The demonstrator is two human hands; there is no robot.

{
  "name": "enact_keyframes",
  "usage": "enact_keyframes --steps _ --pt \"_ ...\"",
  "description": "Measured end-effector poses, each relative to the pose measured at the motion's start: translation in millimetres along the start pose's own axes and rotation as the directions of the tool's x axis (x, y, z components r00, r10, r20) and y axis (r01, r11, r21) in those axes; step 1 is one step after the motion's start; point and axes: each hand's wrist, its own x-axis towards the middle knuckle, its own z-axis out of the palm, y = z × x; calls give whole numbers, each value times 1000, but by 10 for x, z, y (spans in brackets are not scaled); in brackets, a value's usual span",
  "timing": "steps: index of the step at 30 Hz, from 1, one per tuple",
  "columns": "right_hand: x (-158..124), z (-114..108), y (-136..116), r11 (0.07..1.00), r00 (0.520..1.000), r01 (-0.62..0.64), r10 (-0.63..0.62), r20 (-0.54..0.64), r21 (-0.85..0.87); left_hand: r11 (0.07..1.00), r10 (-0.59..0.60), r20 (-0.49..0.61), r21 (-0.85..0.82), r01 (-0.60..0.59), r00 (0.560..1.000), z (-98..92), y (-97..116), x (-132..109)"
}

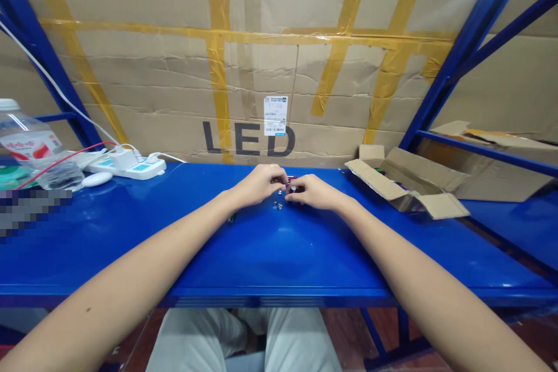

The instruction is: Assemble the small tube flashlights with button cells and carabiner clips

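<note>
My left hand (pixel 263 183) and my right hand (pixel 316 193) meet above the blue tabletop, fingertips almost touching. The fingers of both are curled into a pinch, and what lies in them is too small and covered to name. A small purplish-red piece (pixel 293 178) shows between the two hands, at the far side of the fingertips. Just below the fingers lie several tiny shiny metal parts (pixel 278 206) on the table. Beside my left forearm is a small green piece (pixel 231 218), partly hidden by the arm.
An open cardboard box (pixel 412 171) stands at the right. On the left are a white power strip (pixel 139 168) with plugs and cables, a plastic bottle (pixel 32 139) and a red wire (pixel 65 158). A large taped carton (pixel 174 87) marked LED walls off the back, between blue rack posts (pixel 455 64).
</note>
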Motion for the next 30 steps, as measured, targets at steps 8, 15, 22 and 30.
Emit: enact_keyframes --steps 8,15,22,30 --pt "14 24 17 995 1000 -20 21 -4 103 989 146 -84 48 -142 986 118 93 -11" --pt "13 24 40 992 999 -33 34 -6 123 967 212 25 142 -213 977 147 94 -39" --pt "3 -37 57 998 999 -5 2 39 65 951 52 141 294 -92 989 -85 94 -53" --pt "8 -33 -5 998 994 60 -58 94 -23 975 -80 471 221 -29 878 -118 33 -86"
